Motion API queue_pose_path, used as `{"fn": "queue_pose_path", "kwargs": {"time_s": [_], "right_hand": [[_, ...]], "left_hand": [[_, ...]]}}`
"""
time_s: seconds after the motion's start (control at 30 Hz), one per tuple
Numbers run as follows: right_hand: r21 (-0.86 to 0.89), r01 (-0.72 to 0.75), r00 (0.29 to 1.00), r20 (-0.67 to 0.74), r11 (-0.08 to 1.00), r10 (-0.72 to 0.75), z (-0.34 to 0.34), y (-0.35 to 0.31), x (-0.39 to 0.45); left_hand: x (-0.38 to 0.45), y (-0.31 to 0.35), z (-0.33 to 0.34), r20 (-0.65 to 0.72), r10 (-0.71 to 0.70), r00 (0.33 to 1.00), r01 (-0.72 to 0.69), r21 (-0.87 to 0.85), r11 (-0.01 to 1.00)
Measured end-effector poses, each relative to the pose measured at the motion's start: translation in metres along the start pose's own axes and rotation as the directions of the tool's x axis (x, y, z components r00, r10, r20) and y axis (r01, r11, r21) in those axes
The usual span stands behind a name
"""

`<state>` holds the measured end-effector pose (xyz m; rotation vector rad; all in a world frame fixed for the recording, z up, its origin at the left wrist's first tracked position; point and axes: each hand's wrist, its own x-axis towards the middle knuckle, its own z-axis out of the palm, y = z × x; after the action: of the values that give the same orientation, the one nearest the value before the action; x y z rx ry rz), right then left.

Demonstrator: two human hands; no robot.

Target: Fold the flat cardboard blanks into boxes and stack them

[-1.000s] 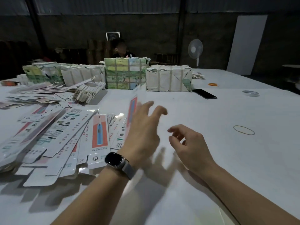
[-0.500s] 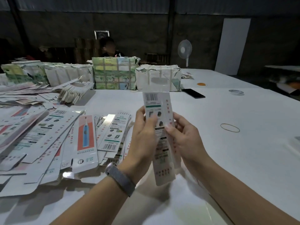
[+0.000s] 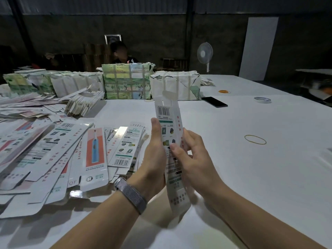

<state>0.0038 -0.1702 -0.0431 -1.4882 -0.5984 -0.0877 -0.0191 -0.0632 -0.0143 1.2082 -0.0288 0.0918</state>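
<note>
I hold one long white printed cardboard blank (image 3: 168, 119) upright above the white table (image 3: 251, 177), barcode end up and a hang tab at the top. My left hand (image 3: 154, 155), a watch on its wrist, grips the blank's left edge with the thumb along it. My right hand (image 3: 190, 159) pinches the right edge, thumb on the printed face. A loose heap of flat blanks (image 3: 53, 155) lies spread on the table to the left of my hands.
Wrapped bundles (image 3: 125, 81) line the far side, with a fanned stack of blanks (image 3: 84, 103) before them. A phone (image 3: 214, 102), a tape roll (image 3: 262, 100) and rubber bands (image 3: 255, 139) lie to the right. A person sits behind the bundles; a fan (image 3: 204, 53) stands beyond.
One second ago my left hand was reaching over the heap and my right hand was empty. Since then both hands have taken one blank and raised it upright between them.
</note>
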Motion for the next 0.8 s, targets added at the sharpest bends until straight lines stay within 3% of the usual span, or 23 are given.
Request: {"fn": "queue_pose_path", "kwargs": {"time_s": [0.17,0.33,0.53,0.67,0.8], "right_hand": [[-0.012,-0.016,0.999,0.028,1.000,0.016,0.000,-0.002,-0.002],[0.115,-0.127,0.990,0.077,0.985,0.119,0.001,-0.002,-0.006],[0.046,-0.024,0.998,-0.048,0.999,0.027,-0.010,-0.013,0.010],[0.070,0.073,0.996,-0.052,0.995,-0.069,-0.023,-0.021,0.018],[0.042,0.126,0.991,-0.043,0.991,-0.124,-0.028,-0.022,0.018]], "left_hand": [[0.003,-0.001,-0.004,-0.032,0.072,0.997,-0.069,0.071,0.995],[0.005,-0.002,-0.006,-0.097,0.064,0.993,-0.057,0.070,0.996],[0.006,-0.004,0.001,-0.045,0.120,0.992,-0.113,0.138,0.984],[0.003,-0.011,0.009,0.030,0.103,0.994,-0.107,0.169,0.980],[0.004,-0.007,0.007,0.084,0.182,0.980,-0.197,0.228,0.953]]}}
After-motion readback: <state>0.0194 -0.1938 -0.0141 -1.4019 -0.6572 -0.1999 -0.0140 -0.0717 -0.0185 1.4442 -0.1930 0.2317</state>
